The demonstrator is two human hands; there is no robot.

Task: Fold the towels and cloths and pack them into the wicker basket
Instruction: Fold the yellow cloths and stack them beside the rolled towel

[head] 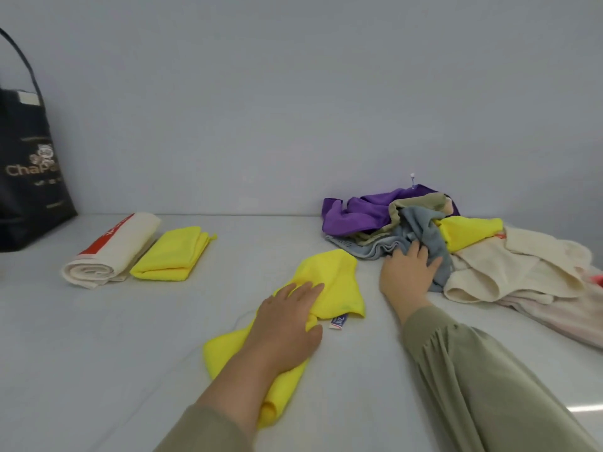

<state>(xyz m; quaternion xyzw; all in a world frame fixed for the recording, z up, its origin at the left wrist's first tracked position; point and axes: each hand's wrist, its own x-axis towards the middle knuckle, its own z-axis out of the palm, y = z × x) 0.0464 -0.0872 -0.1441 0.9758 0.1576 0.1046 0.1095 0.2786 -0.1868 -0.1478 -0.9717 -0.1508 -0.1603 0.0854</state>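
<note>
Black bag (pixel 29 164) cut off left

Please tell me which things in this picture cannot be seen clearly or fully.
- Wicker basket: not in the head view at all.
- Black bag: cut off by the left edge.
- Small label on the yellow cloth: print too small to read.
- Right hand fingers: tips buried in the grey towel.

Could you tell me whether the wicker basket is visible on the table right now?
No: only a black tote bag, two folded cloths and a loose pile are in view.
</note>
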